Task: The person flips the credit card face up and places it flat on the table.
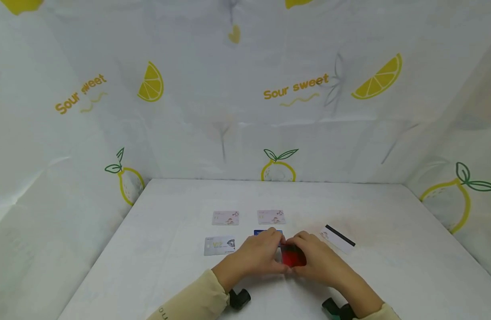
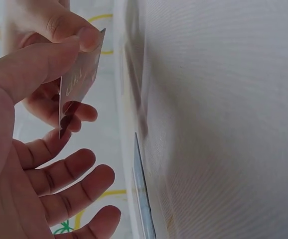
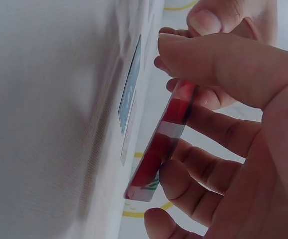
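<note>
A red bank-type card (image 1: 293,258) is held up over the table between my two hands. My left hand (image 1: 258,254) pinches its left side, thumb along the near edge and index finger at the far one; the other fingers spread loosely in the left wrist view. There the card's face (image 2: 81,77) looks greyish, with raised lettering. My right hand (image 1: 318,258) grips the other side by thumb and fingers. In the right wrist view the card (image 3: 159,144) is red with a pale band, fingers behind it. Just beyond the hands a blue card (image 1: 260,232) lies partly hidden.
Two pink cards (image 1: 225,218) lie side by side at the back. A grey VIP card (image 1: 219,246) sits left of my hands, and a white card with a black stripe (image 1: 337,238) lies askew on the right. A lemon-printed sheet (image 1: 245,142) walls the white table (image 1: 169,204).
</note>
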Demonstrator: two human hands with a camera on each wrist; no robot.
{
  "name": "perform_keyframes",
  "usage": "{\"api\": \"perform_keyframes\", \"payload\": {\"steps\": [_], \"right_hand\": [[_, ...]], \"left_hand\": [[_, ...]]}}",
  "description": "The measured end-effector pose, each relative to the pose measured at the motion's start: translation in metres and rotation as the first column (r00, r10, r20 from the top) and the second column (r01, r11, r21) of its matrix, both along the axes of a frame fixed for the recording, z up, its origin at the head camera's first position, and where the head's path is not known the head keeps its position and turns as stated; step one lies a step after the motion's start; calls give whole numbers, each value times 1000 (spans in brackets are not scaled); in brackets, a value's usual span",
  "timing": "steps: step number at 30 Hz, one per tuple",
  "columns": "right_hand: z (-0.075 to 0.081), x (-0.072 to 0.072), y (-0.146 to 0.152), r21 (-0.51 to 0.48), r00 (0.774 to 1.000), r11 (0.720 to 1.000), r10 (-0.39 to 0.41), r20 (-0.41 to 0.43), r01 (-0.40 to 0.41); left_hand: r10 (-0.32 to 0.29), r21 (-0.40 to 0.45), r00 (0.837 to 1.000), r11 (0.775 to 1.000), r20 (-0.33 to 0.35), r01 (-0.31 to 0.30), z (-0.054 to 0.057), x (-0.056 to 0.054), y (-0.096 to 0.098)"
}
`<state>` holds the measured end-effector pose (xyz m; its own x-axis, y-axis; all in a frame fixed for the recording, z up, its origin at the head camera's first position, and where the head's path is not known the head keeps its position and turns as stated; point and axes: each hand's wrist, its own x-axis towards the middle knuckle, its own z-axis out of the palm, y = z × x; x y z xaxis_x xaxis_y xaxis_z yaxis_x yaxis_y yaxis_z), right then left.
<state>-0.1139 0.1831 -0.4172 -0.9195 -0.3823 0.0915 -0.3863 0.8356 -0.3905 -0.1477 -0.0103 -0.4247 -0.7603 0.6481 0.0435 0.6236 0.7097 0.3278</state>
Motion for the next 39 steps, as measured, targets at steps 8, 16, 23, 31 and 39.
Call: {"api": "perform_keyframes", "payload": {"steps": [8,16,23,31,39], "right_hand": [[-1,-3,6,-113,1000,994,5,31,-1],[3,-5,11,-301,983,953,74,170,-19],[5,-6,14,-566,923,824,228,309,-14],[4,-7,16,-694,885,720,323,337,1],[3,-10,18,-608,915,794,236,329,14]], "left_hand": [[17,42,1000,999,9,-17,3,-1,-3],[24,-15,1000,1000,11,-24,2,-3,-2],[22,-14,1000,1000,6,-22,0,-1,0],[26,-18,1000,1000,16,-26,2,0,0],[39,-20,999,999,11,-39,3,0,-2]]}}
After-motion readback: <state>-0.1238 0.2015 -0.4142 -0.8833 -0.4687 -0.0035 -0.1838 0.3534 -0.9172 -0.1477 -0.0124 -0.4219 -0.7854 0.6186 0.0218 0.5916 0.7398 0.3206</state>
